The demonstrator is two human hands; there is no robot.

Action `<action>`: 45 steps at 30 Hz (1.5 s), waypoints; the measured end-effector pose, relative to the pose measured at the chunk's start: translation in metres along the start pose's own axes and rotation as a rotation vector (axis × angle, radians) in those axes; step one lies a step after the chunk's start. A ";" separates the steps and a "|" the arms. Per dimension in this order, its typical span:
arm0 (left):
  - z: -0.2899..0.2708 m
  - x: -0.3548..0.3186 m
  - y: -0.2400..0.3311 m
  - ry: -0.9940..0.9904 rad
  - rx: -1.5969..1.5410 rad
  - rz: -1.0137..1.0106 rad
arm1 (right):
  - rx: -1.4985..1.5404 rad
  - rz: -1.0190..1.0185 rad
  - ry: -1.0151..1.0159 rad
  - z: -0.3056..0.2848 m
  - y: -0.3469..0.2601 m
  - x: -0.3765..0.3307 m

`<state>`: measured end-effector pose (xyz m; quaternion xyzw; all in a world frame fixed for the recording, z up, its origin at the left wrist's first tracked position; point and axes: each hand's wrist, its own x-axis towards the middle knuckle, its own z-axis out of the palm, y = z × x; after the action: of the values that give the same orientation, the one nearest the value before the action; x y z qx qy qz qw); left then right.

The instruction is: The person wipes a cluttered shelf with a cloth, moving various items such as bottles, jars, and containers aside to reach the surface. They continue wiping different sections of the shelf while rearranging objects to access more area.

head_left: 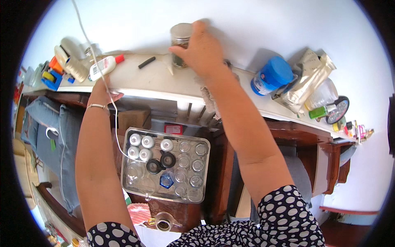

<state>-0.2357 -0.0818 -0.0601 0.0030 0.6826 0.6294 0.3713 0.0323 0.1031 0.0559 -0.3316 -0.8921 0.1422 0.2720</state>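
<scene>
My right hand (203, 49) reaches up to the white shelf and is closed around a glass jar (181, 39) with a metal lid. Its thumb lies across the front of the glass, and dark contents show inside. At the shelf's front edge is my left hand (108, 91), thumb pointing right and something whitish beside it that I cannot make out; most of its fingers are hidden. Just above that hand lies a white bottle (103, 68) with a red cap. A black marker (147, 62) rests between the bottle and the jar. Under my right forearm, a beige cloth (210, 101) hangs over the edge.
Below the shelf (152, 82) stands a clear tray (164, 195) of glasses and white and black pieces. A blue tub (273, 76) and a foil pouch (306, 84) are to the right. Thread spools (76, 68) stand left. A white cable (113, 101) hangs across my left wrist.
</scene>
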 end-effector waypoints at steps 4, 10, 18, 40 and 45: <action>-0.003 -0.001 -0.006 -0.066 0.016 0.037 | 0.153 -0.333 0.370 0.010 0.004 -0.011; -0.008 0.014 -0.001 0.079 0.074 -0.095 | 0.355 -0.372 0.378 -0.069 -0.002 -0.083; -0.021 0.018 0.003 -0.025 -0.033 -0.127 | 0.177 -0.030 0.252 -0.133 0.089 -0.230; -0.021 0.023 0.000 -0.019 0.003 -0.093 | -0.031 0.443 0.350 -0.182 0.204 -0.363; -0.012 0.005 0.003 0.048 0.050 -0.058 | 0.086 0.280 0.380 -0.168 0.179 -0.305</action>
<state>-0.2467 -0.0886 -0.0613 -0.0225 0.7068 0.6010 0.3725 0.4146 0.0439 -0.0043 -0.4609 -0.7634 0.1516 0.4264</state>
